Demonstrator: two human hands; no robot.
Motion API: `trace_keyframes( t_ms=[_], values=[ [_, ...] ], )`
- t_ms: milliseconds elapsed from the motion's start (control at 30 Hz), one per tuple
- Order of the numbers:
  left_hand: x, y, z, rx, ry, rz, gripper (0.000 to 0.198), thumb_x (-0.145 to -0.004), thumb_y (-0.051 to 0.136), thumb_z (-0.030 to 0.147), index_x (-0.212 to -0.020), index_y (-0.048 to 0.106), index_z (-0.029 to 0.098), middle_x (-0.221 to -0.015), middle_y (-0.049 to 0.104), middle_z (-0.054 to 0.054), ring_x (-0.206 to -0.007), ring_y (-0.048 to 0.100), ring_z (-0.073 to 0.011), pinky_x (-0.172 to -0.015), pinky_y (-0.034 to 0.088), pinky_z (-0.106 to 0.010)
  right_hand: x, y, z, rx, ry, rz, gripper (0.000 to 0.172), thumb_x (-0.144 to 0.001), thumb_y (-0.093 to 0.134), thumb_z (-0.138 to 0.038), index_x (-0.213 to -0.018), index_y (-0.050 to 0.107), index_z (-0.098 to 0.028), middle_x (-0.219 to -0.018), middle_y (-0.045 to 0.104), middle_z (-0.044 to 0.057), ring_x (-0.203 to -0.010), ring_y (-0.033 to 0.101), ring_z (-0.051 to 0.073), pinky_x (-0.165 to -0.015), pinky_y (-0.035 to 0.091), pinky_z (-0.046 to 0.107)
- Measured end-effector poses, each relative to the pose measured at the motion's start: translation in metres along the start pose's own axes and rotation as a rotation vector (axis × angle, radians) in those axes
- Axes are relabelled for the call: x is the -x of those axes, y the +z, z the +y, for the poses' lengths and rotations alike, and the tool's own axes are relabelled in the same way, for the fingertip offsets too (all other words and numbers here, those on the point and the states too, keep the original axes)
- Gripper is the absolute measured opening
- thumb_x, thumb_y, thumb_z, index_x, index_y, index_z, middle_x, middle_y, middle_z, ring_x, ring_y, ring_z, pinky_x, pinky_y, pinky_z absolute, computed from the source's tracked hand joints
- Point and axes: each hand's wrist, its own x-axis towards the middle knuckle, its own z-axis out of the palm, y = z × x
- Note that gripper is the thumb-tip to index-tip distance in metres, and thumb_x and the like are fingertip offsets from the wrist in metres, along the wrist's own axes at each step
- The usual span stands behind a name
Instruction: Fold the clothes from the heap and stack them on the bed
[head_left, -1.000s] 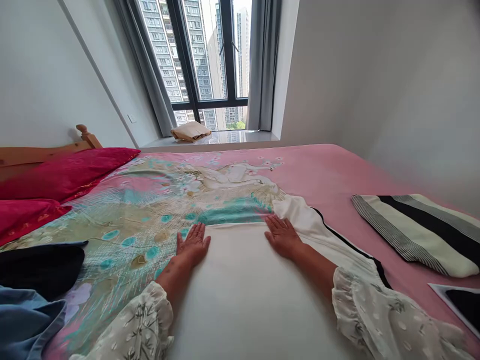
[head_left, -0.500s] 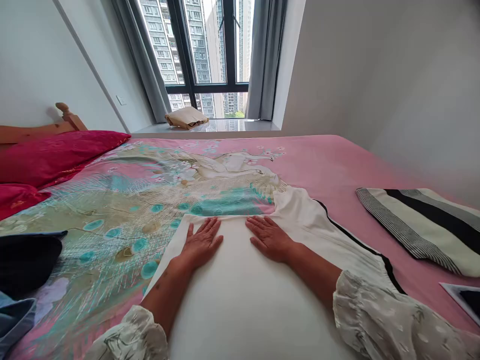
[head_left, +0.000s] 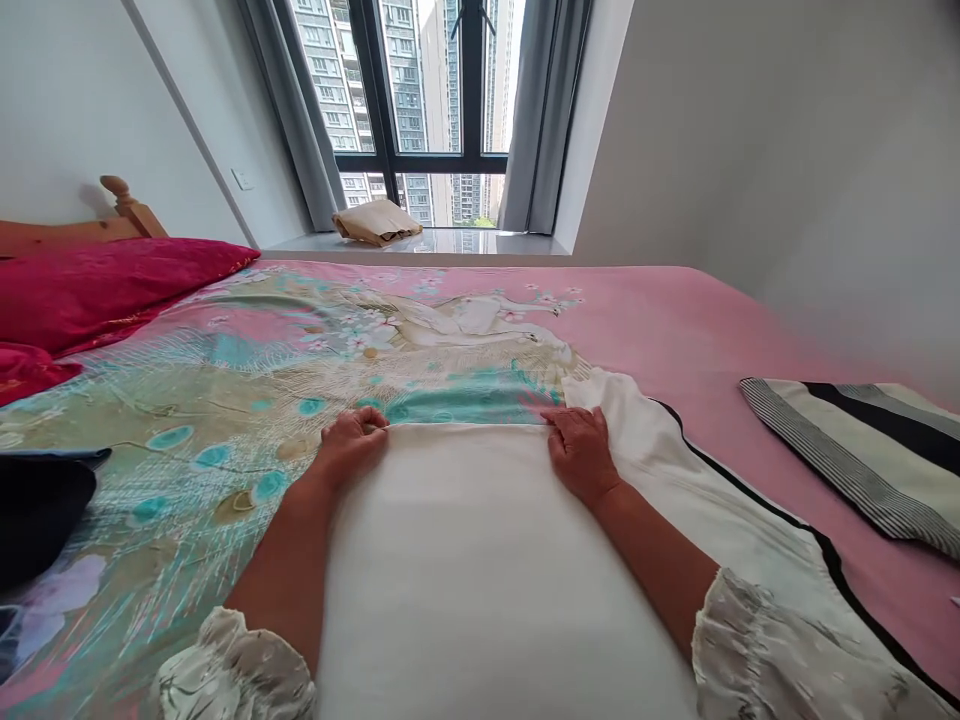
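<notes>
A white garment (head_left: 480, 560) with a black stripe along its right side lies spread on the bed in front of me. My left hand (head_left: 354, 441) pinches the far left corner of its smooth part, fingers curled round the edge. At the other end of that far edge, my right hand (head_left: 583, 447) has its fingers closed over the cloth. Between the two hands the edge runs nearly straight. To the right of my right hand, the rest of the garment lies rumpled. What kind of garment it is, I cannot tell.
The bed has a pink sheet (head_left: 675, 320) with a bird and flower print. Red pillows (head_left: 127, 290) lie at left, above a dark folded cloth (head_left: 45, 510). A striped folded cloth (head_left: 862, 450) is at right. A tan bundle (head_left: 377, 221) rests on the windowsill.
Both hands lay flat on the white cloth with fingers stretched; now they have moved apart and closed on its far edge. The view has shifted slightly.
</notes>
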Motion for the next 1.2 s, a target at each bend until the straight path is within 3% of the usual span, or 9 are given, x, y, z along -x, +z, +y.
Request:
trace_keyframes(
  t_ms=[200,433,633,700,800,867,1000,1100,1200],
  values=[
    [0.006,-0.018,-0.001,0.797,-0.07,-0.076,0.048,-0.065,0.064,0.052,-0.1,0.055,0.02,-0.071,0.058,0.005,-0.057,0.055,-0.0119,-0.056,0.046,-0.025,-0.002,0.004,0.008,-0.087,0.009,0.026,0.035,-0.077,0.04,-0.016,-0.104,0.061,-0.021,-0.106,0.065,0.005,-0.113,0.05,0.022,-0.111,0.009,0.05],
    [-0.003,0.003,0.003,0.07,-0.109,0.128,0.027,-0.074,0.054,0.042,-0.09,0.065,0.023,-0.079,0.067,-0.001,-0.079,0.06,-0.0192,-0.071,0.044,-0.028,-0.003,0.008,0.007,0.006,0.052,-0.009,0.029,-0.083,0.038,-0.018,-0.1,0.061,-0.021,-0.113,0.063,0.007,-0.114,0.05,0.023,-0.108,0.008,0.055],
    [0.009,-0.011,0.022,-0.101,-0.05,0.268,0.032,-0.078,0.051,0.037,-0.102,0.065,0.021,-0.094,0.067,-0.006,-0.093,0.061,-0.0232,-0.078,0.046,-0.031,0.0,-0.009,0.0,-0.105,-0.083,0.115,0.031,-0.089,0.036,-0.022,-0.108,0.06,-0.02,-0.117,0.062,0.008,-0.122,0.047,0.024,-0.111,0.013,0.055],
    [0.023,-0.018,0.042,0.048,0.14,-0.013,0.032,-0.079,0.052,0.042,-0.099,0.068,0.023,-0.095,0.069,-0.003,-0.092,0.062,-0.0211,-0.08,0.047,-0.029,0.007,-0.018,-0.011,-0.217,-0.313,-0.029,0.033,-0.091,0.036,-0.027,-0.113,0.06,-0.021,-0.118,0.062,0.006,-0.124,0.046,0.02,-0.111,0.023,0.045],
    [0.041,-0.012,0.068,0.198,0.406,-0.665,0.038,-0.08,0.052,0.045,-0.114,0.064,0.033,-0.123,0.063,0.005,-0.116,0.055,-0.0207,-0.099,0.04,-0.031,0.013,-0.023,-0.024,-0.252,-0.532,-0.436,0.039,-0.095,0.032,-0.03,-0.127,0.054,-0.024,-0.132,0.055,0.002,-0.129,0.041,0.016,-0.112,0.025,0.038],
    [0.045,0.002,0.072,0.115,0.495,-0.787,0.045,-0.082,0.05,0.042,-0.127,0.053,0.038,-0.142,0.046,0.009,-0.134,0.037,-0.0206,-0.115,0.017,-0.039,0.01,-0.019,-0.024,-0.146,-0.473,-0.586,0.044,-0.097,0.028,-0.033,-0.137,0.043,-0.024,-0.144,0.042,0.001,-0.136,0.031,0.018,-0.115,0.015,0.043],
    [0.035,0.031,0.057,-0.178,0.445,-0.497,0.05,-0.092,0.031,0.042,-0.142,0.029,0.036,-0.154,0.021,0.006,-0.143,0.014,-0.0193,-0.111,-0.013,-0.053,0.0,-0.014,-0.012,0.101,-0.227,-0.619,0.052,-0.097,0.022,-0.038,-0.145,0.028,-0.02,-0.151,0.024,0.003,-0.141,0.017,0.023,-0.114,0.005,0.052],
    [0.032,0.037,0.054,-0.313,0.324,-0.248,0.053,-0.094,0.026,0.039,-0.145,0.025,0.027,-0.155,0.018,-0.002,-0.143,0.014,-0.0206,-0.112,-0.007,-0.057,0.002,-0.021,-0.016,0.135,-0.23,-0.523,0.053,-0.097,0.022,-0.038,-0.146,0.025,-0.018,-0.152,0.021,0.004,-0.142,0.013,0.023,-0.114,0.0,0.054],
    [0.039,0.039,0.063,-0.284,0.549,-0.199,0.049,-0.094,0.025,0.034,-0.141,0.036,0.025,-0.154,0.022,-0.002,-0.143,0.016,-0.0166,-0.116,0.004,-0.046,0.01,-0.028,-0.03,0.025,-0.457,-0.518,0.052,-0.098,0.022,-0.038,-0.147,0.025,-0.021,-0.152,0.024,0.001,-0.142,0.011,0.019,-0.116,0.001,0.046]
  ],
)
